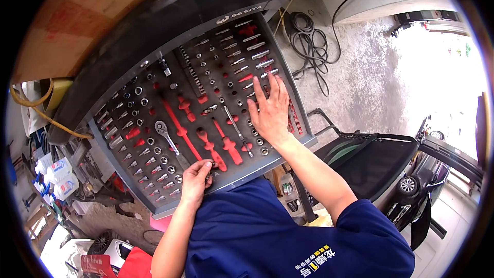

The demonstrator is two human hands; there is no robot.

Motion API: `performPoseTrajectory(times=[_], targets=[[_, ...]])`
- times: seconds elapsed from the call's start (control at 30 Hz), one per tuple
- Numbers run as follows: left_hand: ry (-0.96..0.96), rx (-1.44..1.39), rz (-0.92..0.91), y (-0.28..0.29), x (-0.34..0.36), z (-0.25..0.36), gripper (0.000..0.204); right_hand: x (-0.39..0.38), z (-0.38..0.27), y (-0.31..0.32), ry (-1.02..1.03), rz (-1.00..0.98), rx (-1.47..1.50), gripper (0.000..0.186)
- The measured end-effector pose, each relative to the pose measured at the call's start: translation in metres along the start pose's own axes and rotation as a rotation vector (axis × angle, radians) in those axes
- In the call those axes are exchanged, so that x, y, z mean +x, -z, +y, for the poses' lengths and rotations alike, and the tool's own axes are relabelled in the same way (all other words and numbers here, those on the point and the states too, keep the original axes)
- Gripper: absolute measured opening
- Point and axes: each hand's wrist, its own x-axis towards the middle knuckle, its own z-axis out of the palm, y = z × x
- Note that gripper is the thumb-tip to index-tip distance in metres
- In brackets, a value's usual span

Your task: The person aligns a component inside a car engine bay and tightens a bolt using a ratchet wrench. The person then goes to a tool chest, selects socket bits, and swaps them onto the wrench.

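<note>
An open tool drawer (231, 175) lies before me, its dark foam insert filled with sockets and bits. My right hand (271, 113) rests over the drawer's right side, fingers spread, near the long chrome sockets (265, 64). Close to the front edge, my left hand (195, 179) is closed with its fingers curled; a small dark thing shows by the fingertips, too little to name. Beyond it a chrome ratchet (165, 133) sits in its slot. Red tool-shaped recesses (227, 146) show in the middle, beside a slim chrome extension bar (237, 129).
A cardboard box (77, 15) stands at the far left. To the right are a black chair (370, 167) and a coiled black cable (309, 38) on the concrete floor. White bottles (59, 172) stand at left, and a model car (411, 185) is at right.
</note>
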Motion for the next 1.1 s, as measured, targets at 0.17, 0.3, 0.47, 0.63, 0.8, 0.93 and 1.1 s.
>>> performPoseTrajectory(times=[0.17,0.3,0.47,0.63,0.8,0.93,1.1], targets=[[-0.015,-0.019,0.006,0.001,-0.001,0.0,0.019,0.003,-0.001,0.004,0.019,0.006,-0.045,0.045],[-0.036,-0.066,0.004,0.003,-0.001,-0.001,0.019,0.03,-0.004,0.008,-0.022,0.117,0.075,0.033],[-0.054,-0.182,-0.021,-0.005,-0.005,0.01,0.019,0.086,-0.023,-0.013,-0.115,0.102,0.011,0.029],[-0.154,-0.269,-0.031,-0.015,-0.018,0.028,0.018,0.084,-0.026,-0.033,-0.146,0.2,0.177,0.025],[-0.205,-0.264,-0.03,-0.018,-0.028,0.037,0.019,0.085,-0.027,-0.034,-0.239,0.215,0.144,0.036],[-0.231,-0.3,-0.061,-0.022,-0.031,0.037,0.016,0.089,-0.026,-0.035,-0.28,0.202,0.236,0.031],[-0.261,-0.401,-0.113,-0.022,-0.029,0.039,0.018,0.082,-0.021,-0.024,-0.187,0.107,0.272,0.021]])
